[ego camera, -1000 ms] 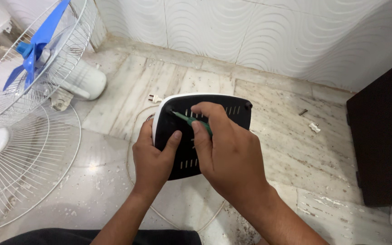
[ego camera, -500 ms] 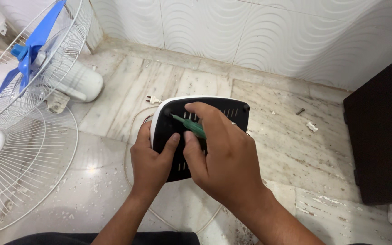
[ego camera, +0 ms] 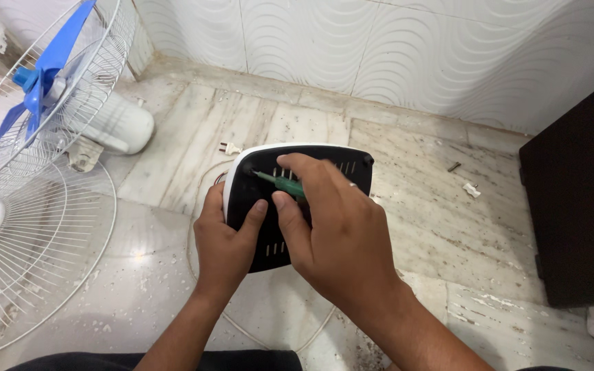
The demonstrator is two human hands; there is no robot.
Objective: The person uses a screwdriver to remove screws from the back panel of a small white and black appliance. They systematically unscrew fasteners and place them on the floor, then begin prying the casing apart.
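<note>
Right hand (ego camera: pixel 342 233) is closed around a green screwdriver (ego camera: pixel 284 184), fingers wrapped over the handle and thumb pressed along its near side. From this grip the shaft runs up and to the left, its tip set against the upper left corner of a black panel (ego camera: pixel 259 206); whether the tip sits in a screw head cannot be told. That panel is the slotted underside of a white-rimmed appliance (ego camera: pixel 297 148), which lies directly beneath the grip, resting on the marble floor (ego camera: pixel 448 227).

Left hand (ego camera: pixel 225 240) sits just left of the grip, clasping the left edge of the appliance, thumb laid flat on the black panel and fingers curled behind the rim, out of sight.

A white cord (ego camera: pixel 204 182) loops out left of the appliance and below both wrists; its plug (ego camera: pixel 229 148) lies on the floor above and left of the grip.

Well to the left stands a fan with blue blades (ego camera: pixel 39 86) inside a wire guard; a second white wire guard (ego camera: pixel 36 240) lies flat beside it. A dark cabinet (ego camera: pixel 575 199) stands well to the right. A small white fragment (ego camera: pixel 471 190) lies on the floor between grip and cabinet.
</note>
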